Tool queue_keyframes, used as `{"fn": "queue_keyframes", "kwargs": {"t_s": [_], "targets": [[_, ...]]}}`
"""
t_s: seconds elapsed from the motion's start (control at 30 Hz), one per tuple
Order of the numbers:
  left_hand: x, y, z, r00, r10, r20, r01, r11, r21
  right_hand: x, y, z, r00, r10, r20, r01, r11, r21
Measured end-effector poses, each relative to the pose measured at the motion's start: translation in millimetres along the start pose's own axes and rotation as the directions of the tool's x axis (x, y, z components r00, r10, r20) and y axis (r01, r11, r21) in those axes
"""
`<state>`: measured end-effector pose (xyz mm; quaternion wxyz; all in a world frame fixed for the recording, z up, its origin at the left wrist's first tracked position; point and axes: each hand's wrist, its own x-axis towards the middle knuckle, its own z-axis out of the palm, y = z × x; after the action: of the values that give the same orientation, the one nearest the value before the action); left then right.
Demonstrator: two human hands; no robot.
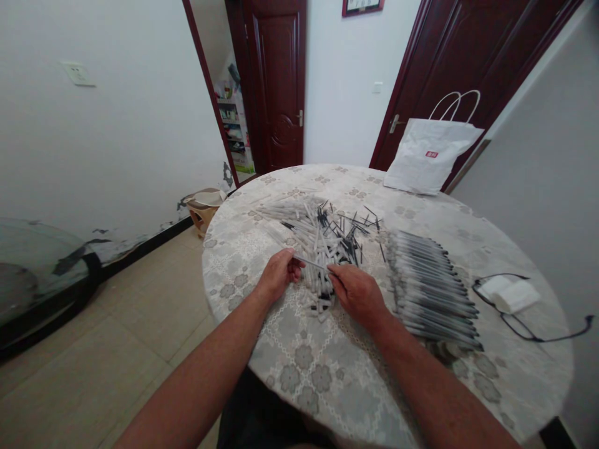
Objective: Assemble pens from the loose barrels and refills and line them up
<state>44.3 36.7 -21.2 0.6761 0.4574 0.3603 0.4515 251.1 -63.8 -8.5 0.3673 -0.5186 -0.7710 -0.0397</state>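
Above the table's near half, a slim pen (309, 262) is stretched between my two hands. My left hand (281, 272) pinches its left end with the fingers curled. The right end is in the closed fingers of my right hand (356, 292), which hide its tip. Just beyond and beneath the hands spreads a loose heap of whitish pen tubes (299, 218), mixed with short black pen parts (349, 237). To the right of my right hand, many finished-looking pens (430, 287) lie side by side in a row, dark ends pointing right.
The round table (299, 368) wears a patterned cloth. Black-framed glasses (519, 327) and folded white tissue (510, 293) lie at the right. A white paper bag (430, 156) stands on the far edge. On the floor at left are a stool (203, 209) and a fan (47, 280).
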Motion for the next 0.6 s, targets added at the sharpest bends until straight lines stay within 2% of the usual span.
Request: {"fn": "queue_keyframes", "kwargs": {"t_s": [0.2, 0.33, 0.5, 0.6], "targets": [[-2.9, -3.9, 3.7, 0.994, 0.098, -0.045, -0.098, 0.995, 0.007, 0.0, -2.0, 5.8, 0.999, -0.043, 0.012, 0.044, 0.993, -0.108], [-4.0, -4.8, 6.4, 0.99, 0.129, -0.063, -0.129, 0.992, -0.011, 1.5, -8.8, 7.8, 1.0, 0.001, -0.01, -0.001, 0.999, -0.051], [-3.4, -3.4, 5.6, 0.992, 0.102, -0.068, -0.103, 0.995, -0.015, 6.6, -19.7, 0.9, 0.985, 0.17, 0.034, -0.173, 0.978, 0.119], [-2.5, -3.5, 4.6, 0.993, 0.107, -0.054, -0.105, 0.994, 0.03, 11.0, -23.7, -2.1, 0.93, 0.35, 0.111, -0.367, 0.889, 0.275]]}}
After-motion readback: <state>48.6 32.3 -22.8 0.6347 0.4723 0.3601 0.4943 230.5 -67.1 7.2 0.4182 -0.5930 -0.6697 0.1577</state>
